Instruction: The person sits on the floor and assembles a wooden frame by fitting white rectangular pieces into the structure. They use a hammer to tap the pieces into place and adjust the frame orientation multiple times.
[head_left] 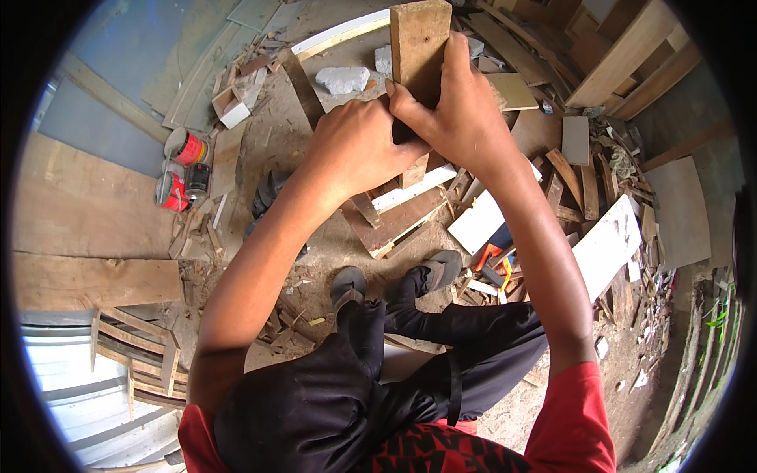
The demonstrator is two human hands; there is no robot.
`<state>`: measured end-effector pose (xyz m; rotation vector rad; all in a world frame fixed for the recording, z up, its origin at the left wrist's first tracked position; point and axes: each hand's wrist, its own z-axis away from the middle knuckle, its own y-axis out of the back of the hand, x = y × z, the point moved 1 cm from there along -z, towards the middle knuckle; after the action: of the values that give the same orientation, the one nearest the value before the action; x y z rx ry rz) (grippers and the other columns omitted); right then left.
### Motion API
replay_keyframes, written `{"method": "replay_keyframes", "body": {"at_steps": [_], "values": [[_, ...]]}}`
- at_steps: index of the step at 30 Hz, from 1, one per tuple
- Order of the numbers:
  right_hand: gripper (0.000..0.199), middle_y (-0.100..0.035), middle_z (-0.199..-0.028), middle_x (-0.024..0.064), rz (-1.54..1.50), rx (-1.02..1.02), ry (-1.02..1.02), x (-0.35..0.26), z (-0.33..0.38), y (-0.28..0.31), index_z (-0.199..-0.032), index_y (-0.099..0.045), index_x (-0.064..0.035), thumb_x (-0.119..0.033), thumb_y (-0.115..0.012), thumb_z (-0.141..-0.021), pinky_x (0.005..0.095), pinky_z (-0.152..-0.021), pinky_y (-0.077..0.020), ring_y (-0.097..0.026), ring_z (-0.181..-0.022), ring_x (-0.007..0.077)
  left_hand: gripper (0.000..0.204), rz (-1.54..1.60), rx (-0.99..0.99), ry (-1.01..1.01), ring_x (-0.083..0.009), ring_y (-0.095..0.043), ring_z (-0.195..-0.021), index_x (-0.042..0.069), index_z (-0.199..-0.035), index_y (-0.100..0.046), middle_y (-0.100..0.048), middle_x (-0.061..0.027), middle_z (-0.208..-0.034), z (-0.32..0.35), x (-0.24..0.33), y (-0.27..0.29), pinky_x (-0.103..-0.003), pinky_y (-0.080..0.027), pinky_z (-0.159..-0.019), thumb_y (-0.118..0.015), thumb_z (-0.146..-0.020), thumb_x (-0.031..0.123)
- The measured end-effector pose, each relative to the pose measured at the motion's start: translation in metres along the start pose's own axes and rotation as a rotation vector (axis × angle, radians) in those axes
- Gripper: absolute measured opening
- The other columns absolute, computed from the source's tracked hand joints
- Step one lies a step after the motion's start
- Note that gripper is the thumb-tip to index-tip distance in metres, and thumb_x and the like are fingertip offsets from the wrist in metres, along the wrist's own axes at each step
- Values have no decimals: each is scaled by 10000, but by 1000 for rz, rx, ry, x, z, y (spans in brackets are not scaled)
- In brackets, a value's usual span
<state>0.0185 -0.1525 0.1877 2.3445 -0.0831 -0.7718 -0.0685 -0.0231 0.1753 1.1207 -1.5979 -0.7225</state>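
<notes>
As both arms come up from the lower edge, red sleeves [579, 410] and black trousers [441, 347] fill the near view, person seated, knees up. Two dark sandals [394, 276] on the dirt floor [323, 252] just past the knees, one per foot.

Mid view: left hand [359, 146] closed in a fist grip low on the wooden block [419, 47], fingers wrapped round its lower end. Right hand [465, 110] also closed on the same block, higher up, thumb across the front face, fingers round the far edge. Both hands touching each other. Block is upright, held above the floor, not resting on anything I can confirm; its bottom end is hidden by the hands. No tool in either hand.

Progress, as a judgement: block is picked up and held with both hands, nothing cut, joined or marked on the visible face. What stage this is cannot be told beyond "in hand, being positioned".

Under the hands: brown flat board [394, 225] with a white strip [414, 188] across it, lying on the floor. White panels [607, 244], two clear ones, to the right among scrap offcuts.

Further left: three small cans [185, 169], two red, one dark, clustered together. Large plywood sheets [87, 205] beside them, at least two. A slatted wooden frame [146, 355] low left.

Far: grey stone chunk [343, 79] just left of the block, stacked planks [623, 55] upper right, count unclear.
</notes>
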Motion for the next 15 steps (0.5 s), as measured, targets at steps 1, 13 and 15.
{"method": "replay_keyframes", "body": {"at_steps": [1,13,15], "values": [[638,-630,-723,314,6,-4,-28,1,2,-1,-1141,-329,94,-313,-712,-833,503,-610,-540,-663,-696,479,475,-15,-29,16,-384,-703,-785,-51,-851,-696,-696,-236,-779,-1,2,1,-452,-564,-764,-752,-764,412],[643,-647,-991,312,-33,-22,-28,-3,10,7,-1235,-393,88,-362,-701,-895,471,-805,-537,-663,-964,425,485,31,-92,71,-380,-705,-805,-70,-882,-687,-696,-252,-809,0,7,9,-458,-559,-761,-720,-803,408],[595,-632,-1100,288,-67,242,161,9,26,5,-1235,-438,77,-332,-712,-902,434,-872,-521,-645,-1053,369,506,36,-67,58,-383,-704,-814,-69,-911,-683,-698,-250,-821,1,7,9,-461,-557,-758,-714,-817,428]]}}
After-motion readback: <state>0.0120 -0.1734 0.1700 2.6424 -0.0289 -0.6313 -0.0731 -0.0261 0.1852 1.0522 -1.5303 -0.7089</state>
